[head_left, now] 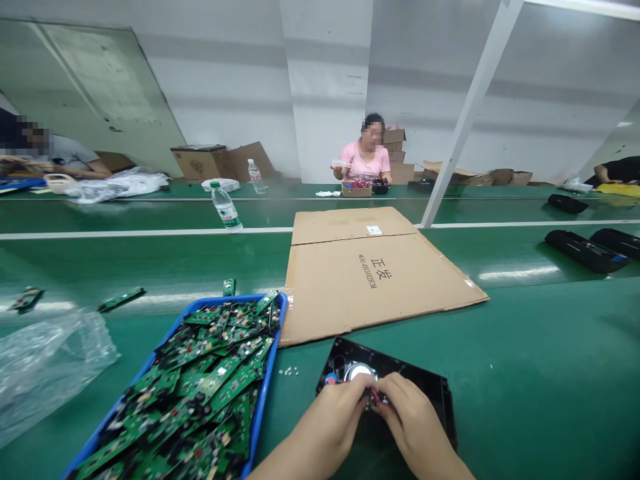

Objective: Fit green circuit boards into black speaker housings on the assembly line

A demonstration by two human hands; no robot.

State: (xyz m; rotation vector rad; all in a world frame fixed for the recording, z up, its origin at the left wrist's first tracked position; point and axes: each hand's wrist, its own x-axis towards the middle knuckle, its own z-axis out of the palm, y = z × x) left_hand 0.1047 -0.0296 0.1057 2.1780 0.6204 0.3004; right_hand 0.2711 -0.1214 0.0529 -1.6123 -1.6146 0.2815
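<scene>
Boards (pixel 200 387) in tray (pixel 270 370), casing (pixel 425 380) right, speaker (pixel 361 371) seemingly inside

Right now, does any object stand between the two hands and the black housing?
Nothing visible does. The left hand and right hand meet at the red wires, over the black housing. The blue tray lies to the left and the cardboard sheet beyond, neither in between.

This is a factory: a long green table (pixel 530 360), a tray (pixel 267 387) full of boards (pixel 210 373), boxes (pixel 199 163), and people (pixel 367 159) working.
</scene>
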